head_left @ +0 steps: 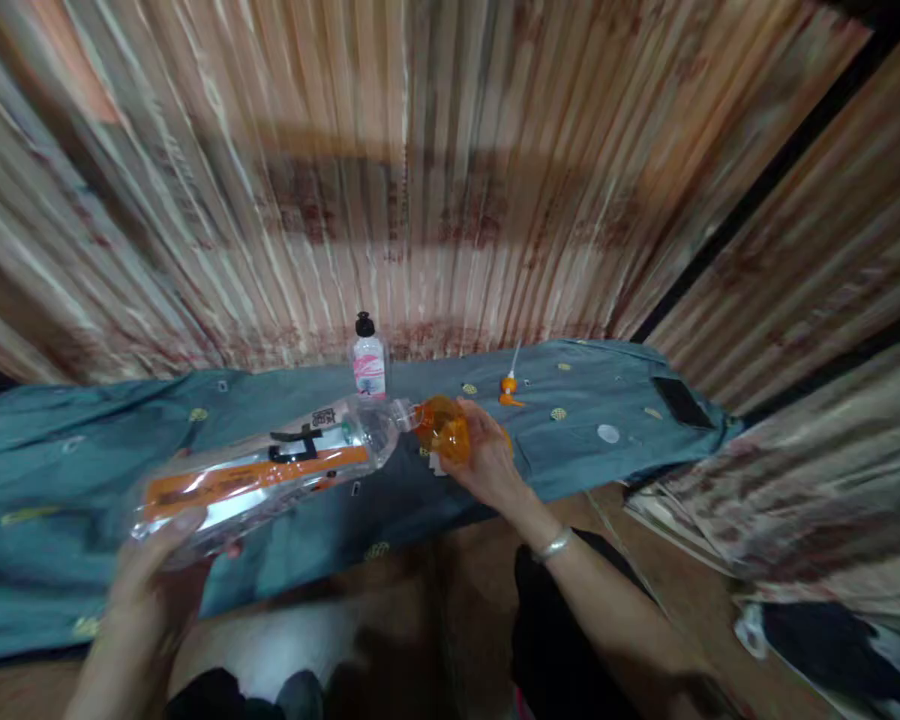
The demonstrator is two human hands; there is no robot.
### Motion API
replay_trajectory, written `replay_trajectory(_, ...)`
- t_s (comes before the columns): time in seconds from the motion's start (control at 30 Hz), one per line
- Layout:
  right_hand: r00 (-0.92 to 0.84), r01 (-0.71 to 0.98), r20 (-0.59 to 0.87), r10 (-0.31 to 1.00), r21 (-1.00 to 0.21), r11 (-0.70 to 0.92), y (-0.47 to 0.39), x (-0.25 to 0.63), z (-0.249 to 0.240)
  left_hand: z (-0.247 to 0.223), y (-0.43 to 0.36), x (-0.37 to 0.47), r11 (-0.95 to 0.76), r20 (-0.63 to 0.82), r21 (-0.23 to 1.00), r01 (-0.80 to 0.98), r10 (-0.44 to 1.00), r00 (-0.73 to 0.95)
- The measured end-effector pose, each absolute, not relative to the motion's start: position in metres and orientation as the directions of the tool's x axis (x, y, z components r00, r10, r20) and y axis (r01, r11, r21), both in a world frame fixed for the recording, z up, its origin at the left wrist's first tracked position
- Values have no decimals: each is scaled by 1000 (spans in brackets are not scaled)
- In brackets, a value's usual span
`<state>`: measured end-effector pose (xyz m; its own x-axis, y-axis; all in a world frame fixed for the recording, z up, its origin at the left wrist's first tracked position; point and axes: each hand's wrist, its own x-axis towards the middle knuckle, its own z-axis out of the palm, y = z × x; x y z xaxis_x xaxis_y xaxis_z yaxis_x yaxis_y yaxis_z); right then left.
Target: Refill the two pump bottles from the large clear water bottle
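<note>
My left hand (169, 555) is wrapped round the base of a large clear plastic bottle (270, 460) with an orange and white label. That bottle lies tilted nearly level, its neck towards the right. My right hand (491, 455) grips an orange see-through bottle (444, 428), whose mouth meets the clear bottle's neck. Whether liquid passes between them I cannot tell. Behind them, an orange pump top (508, 386) with a white tube lies on the teal cloth (570, 460). A small clear bottle (369, 365) with a black cap and pink label stands upright near the curtain.
A striped curtain (420, 200) hangs right behind the cloth-covered surface. Towards the right end of the cloth lies a flat dark object (682, 402). Dark fabric (832, 650) is at the lower right, and tiled floor shows below the front edge.
</note>
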<state>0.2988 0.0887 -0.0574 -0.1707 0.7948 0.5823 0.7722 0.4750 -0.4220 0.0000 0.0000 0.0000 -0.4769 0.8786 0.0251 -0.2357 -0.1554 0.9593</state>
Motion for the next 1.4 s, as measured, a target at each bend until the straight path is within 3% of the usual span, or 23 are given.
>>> replay_trajectory(1.4, -180, 767, 570, 802, -429, 477, 87, 299, -54, 11, -6, 3, -129, 10, 972, -198, 859, -512)
